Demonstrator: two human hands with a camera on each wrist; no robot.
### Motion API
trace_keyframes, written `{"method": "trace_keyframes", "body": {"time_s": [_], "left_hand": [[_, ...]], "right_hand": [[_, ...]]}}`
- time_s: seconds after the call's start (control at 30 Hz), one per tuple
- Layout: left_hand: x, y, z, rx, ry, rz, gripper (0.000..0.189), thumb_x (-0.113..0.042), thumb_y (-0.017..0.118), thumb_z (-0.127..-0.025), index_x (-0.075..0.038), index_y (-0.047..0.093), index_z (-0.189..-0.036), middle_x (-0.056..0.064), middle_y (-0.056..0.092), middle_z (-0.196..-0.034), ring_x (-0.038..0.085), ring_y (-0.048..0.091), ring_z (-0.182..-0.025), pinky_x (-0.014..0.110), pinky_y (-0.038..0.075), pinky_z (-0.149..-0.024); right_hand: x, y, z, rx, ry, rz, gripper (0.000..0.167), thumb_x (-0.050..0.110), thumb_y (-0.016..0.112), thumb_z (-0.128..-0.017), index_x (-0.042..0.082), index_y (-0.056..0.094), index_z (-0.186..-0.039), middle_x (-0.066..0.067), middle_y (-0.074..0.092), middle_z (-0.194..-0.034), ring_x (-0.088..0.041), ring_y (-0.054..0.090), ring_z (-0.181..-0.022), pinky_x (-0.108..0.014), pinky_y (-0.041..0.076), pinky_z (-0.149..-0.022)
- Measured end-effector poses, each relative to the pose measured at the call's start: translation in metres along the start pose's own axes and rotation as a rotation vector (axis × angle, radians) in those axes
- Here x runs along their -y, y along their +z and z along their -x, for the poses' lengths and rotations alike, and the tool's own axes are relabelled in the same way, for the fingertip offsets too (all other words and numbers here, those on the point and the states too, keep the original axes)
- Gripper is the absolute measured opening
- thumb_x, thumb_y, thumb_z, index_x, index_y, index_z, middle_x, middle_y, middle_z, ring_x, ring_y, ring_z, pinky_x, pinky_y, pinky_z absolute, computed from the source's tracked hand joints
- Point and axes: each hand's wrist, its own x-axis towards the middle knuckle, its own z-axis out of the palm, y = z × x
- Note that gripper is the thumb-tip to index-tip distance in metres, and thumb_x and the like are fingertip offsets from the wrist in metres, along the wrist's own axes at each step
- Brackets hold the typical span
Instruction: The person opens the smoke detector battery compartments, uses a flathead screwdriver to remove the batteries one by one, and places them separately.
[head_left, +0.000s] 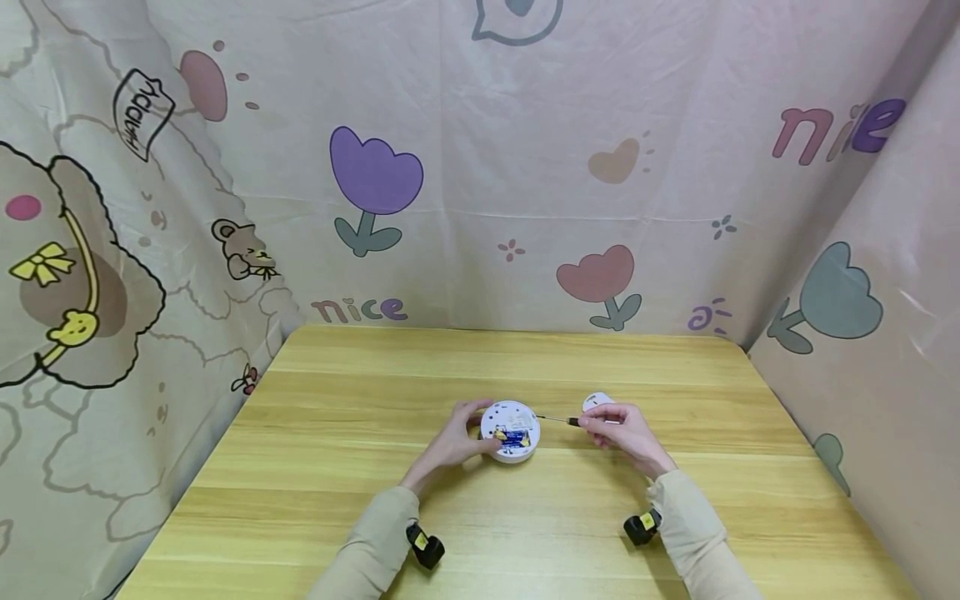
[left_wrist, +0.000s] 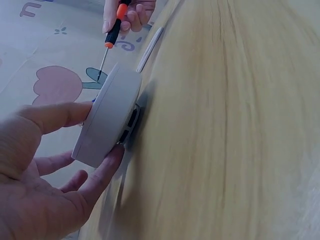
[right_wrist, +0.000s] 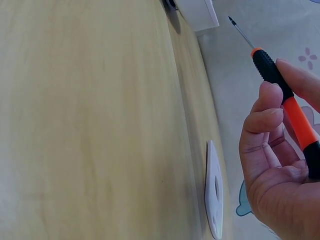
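A round white smoke alarm [head_left: 512, 419] is held near the table's middle, its back facing up and blue-and-yellow batteries [head_left: 513, 439] showing in it. My left hand [head_left: 459, 437] grips its left side, thumb at the upper face and fingers around the edge; dark vent slots show underneath in the left wrist view. Between thumb and fingers, my right hand [head_left: 619, 432] holds a black-and-orange screwdriver [right_wrist: 272, 70]. The shaft points left, with its tip close to the alarm's right edge. A gap shows between tip and alarm [right_wrist: 199, 12] in the right wrist view.
A thin white plate [head_left: 597, 400] with openings lies on the wooden table [head_left: 360, 383] just behind my right hand. Printed cloth [head_left: 465, 167] hangs beyond the table's far edge and along both sides. Each wrist wears a small black camera [head_left: 426, 547].
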Motion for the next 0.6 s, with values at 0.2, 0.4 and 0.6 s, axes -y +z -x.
{"method": "trace_keyframes", "body": {"time_s": [0.2, 0.4, 0.6], "left_hand": [[0.0017, 0.0000, 0.0000, -0.004, -0.005, 0.021, 0.074, -0.009, 0.079, -0.080, -0.001, 0.047, -0.146, 0.026, 0.042, -0.143, 0.040, 0.055, -0.125, 0.059, 0.042, -0.113], [0.0017, 0.0010, 0.0001, 0.015, 0.006, 0.019, 0.077, -0.008, 0.080, -0.079, 0.000, 0.045, -0.148, 0.028, 0.040, -0.145, 0.039, 0.055, -0.122, 0.052, 0.052, -0.104], [0.0011, 0.0021, -0.0008, 0.031, 0.008, 0.034, 0.079, -0.008, 0.079, -0.080, 0.000, 0.043, -0.149, 0.029, 0.047, -0.141, 0.038, 0.058, -0.119, 0.045, 0.056, -0.099]], "right_hand": [[0.0021, -0.0006, 0.0009, 0.009, -0.019, 0.012, 0.035, 0.008, 0.073, -0.090, -0.020, 0.064, -0.110, -0.001, 0.069, -0.075, -0.006, 0.059, -0.060, -0.019, 0.051, -0.054], [0.0024, -0.0008, 0.0009, 0.012, -0.016, 0.042, 0.037, 0.010, 0.074, -0.090, -0.019, 0.064, -0.111, 0.001, 0.067, -0.074, -0.006, 0.058, -0.061, -0.019, 0.051, -0.054], [0.0053, -0.0014, 0.0016, 0.004, 0.012, 0.079, 0.033, 0.012, 0.075, -0.089, -0.013, 0.067, -0.108, -0.002, 0.068, -0.077, -0.007, 0.059, -0.061, -0.019, 0.051, -0.054]]}}
